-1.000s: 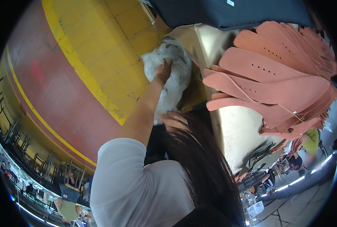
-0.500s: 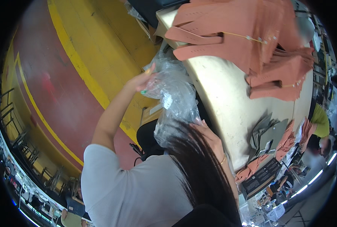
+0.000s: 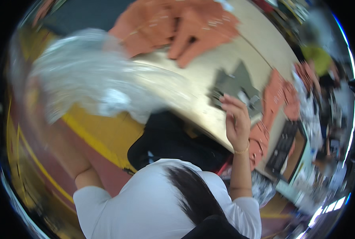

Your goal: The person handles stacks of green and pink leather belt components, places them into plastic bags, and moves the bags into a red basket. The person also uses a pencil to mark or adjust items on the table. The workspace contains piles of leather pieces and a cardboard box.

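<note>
Swinging through the eleven o'clock part of the view, the clear plastic bag (image 3: pixel 94 79) is a motion-smeared sheet hanging over the near edge of the tabletop (image 3: pixel 209 75) and the yellow floor stripe (image 3: pixel 101 133) below it. The left hand (image 3: pixel 30 95) is lost in that blur behind the plastic; the bag seems to be carried by it, but whether its grip is closed on the film cannot be told. The right hand (image 3: pixel 235 119) is raised at three o'clock of the person's head, fingers spread and slack, holding nothing, hovering over the tabletop's near edge just beside some dark grey cut pieces (image 3: pixel 235 85).

The likeliest trouble, as I judge it, is the bag itself. It is light and limp, so a fast swing could sweep it across the salmon-pink cut pieces (image 3: pixel 177 28) lying at twelve o'clock, dragging them out of order or off the edge. A loose hold on slippery film could also let the bag slide away toward the floor. With only one hand on it, the bag's mouth cannot be controlled, and anything inside might spill. The free hand, so near the grey pieces, could knock them if it drops without a look. More pink pieces (image 3: pixel 279 97) lie at three o'clock, well apart from the bag.
</note>
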